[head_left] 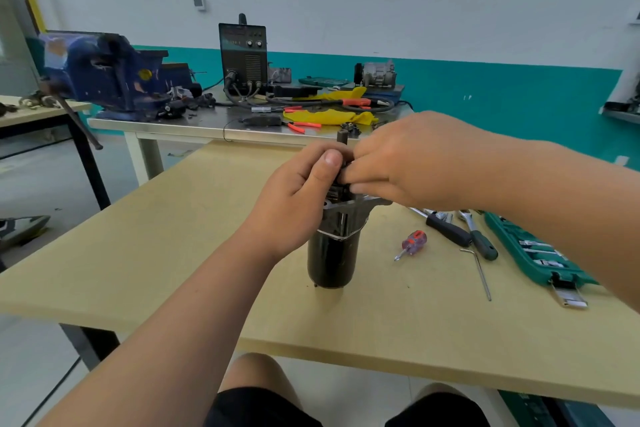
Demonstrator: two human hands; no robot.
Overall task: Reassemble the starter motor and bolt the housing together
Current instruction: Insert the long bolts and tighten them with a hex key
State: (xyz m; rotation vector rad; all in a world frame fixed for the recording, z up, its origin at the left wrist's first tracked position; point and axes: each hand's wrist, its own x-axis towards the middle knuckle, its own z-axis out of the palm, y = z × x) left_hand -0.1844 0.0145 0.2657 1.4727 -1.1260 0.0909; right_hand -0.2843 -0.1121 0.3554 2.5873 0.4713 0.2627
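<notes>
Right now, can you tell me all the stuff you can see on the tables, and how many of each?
starter motor: one, black with grey top, upright mid wooden table
wooden table: one, tan, nearest
screwdriver: one, orange and clear handle, right of the motor
black-handled tools: two, black and silver, right of the screwdriver
hex key: one, silver, beside those tools
socket case: one, green, open, wooden table's right edge
metal table: one, grey, behind
vise: one, blue, metal table's left end
machine box: one, black, with knobs, back of metal table
yellow cloth: one, yellow, on metal table
pliers: at least one pair, orange handles, by the cloth
left hand: grips the motor's top
right hand: pinches at the motor's top
</notes>
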